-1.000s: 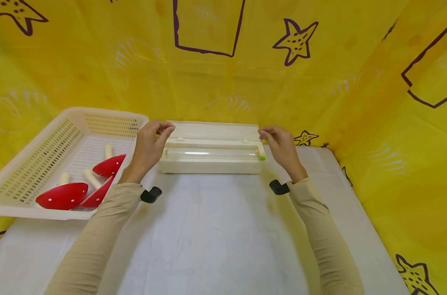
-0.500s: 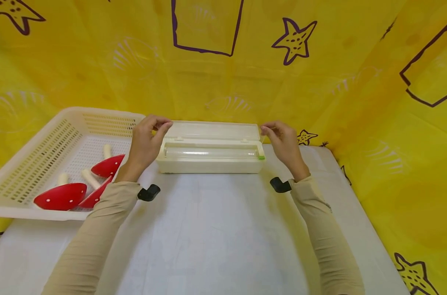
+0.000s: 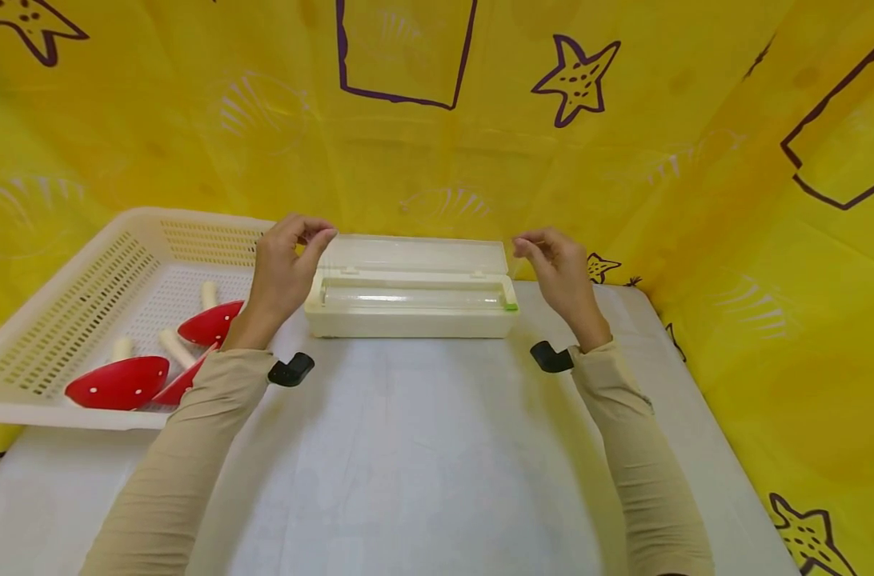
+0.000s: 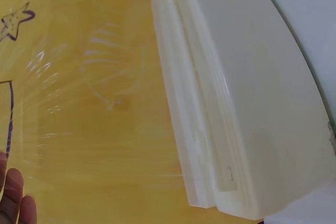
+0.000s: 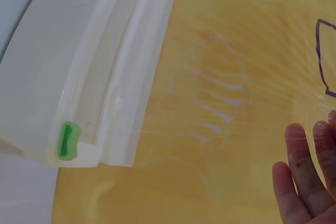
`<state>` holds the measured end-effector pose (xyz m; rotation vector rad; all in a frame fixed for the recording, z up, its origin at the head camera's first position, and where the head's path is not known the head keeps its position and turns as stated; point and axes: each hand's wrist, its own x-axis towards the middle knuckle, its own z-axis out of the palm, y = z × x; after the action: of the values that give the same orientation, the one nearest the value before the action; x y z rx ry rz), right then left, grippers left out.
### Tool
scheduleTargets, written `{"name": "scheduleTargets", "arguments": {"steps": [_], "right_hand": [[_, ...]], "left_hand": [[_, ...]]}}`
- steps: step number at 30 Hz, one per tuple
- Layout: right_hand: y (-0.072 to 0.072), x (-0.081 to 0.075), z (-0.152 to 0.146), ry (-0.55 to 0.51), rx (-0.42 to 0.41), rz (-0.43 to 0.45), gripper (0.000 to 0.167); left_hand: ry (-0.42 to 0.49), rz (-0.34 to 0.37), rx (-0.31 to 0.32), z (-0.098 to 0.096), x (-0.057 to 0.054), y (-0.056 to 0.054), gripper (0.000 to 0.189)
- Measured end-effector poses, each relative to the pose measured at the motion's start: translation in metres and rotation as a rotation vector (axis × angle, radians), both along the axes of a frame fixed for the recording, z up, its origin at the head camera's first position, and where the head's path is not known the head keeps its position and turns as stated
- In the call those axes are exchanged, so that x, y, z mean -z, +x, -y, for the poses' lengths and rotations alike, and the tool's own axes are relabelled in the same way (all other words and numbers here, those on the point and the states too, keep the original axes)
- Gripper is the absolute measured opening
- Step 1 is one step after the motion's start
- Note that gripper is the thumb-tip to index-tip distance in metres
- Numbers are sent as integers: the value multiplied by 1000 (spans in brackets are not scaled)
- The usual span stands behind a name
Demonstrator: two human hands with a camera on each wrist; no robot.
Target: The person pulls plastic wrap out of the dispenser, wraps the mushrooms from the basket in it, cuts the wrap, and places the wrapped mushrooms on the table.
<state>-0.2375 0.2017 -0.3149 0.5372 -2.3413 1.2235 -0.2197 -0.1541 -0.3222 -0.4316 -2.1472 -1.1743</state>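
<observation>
A cream cling film dispenser [image 3: 411, 325] lies lengthwise at the back of the table, its lid [image 3: 422, 254] raised. The film roll [image 3: 415, 298] shows inside. Thumb and fingertips of my left hand [image 3: 280, 268] pinch one corner of a clear film sheet, above the dispenser's left end. The opposite corner is pinched by my right hand [image 3: 563, 270], above the right end. In the wrist views the stretched cling film [image 4: 50, 69] shows as shiny creases radiating from the hands. A green piece [image 5: 68, 141] sits at the dispenser's right end.
To the left stands a white plastic basket [image 3: 62, 414] with several red, white-dotted, mushroom-like pieces [image 3: 120, 384] on pale stems. The white-covered table [image 3: 422, 464] meets a yellow patterned curtain [image 3: 437, 168] behind and at the right.
Both hands have risen and drawn slightly apart from the dispenser's lid, pulling the film upward. The dispenser and the basket stay in place.
</observation>
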Motion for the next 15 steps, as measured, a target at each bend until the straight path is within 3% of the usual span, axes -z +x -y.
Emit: {"name": "scheduleTargets", "arguments": {"steps": [15], "right_hand": [[4,-10,1,-14,2,-13,20]], "left_hand": [[4,-21,4,-2,-9,3,16]]}}
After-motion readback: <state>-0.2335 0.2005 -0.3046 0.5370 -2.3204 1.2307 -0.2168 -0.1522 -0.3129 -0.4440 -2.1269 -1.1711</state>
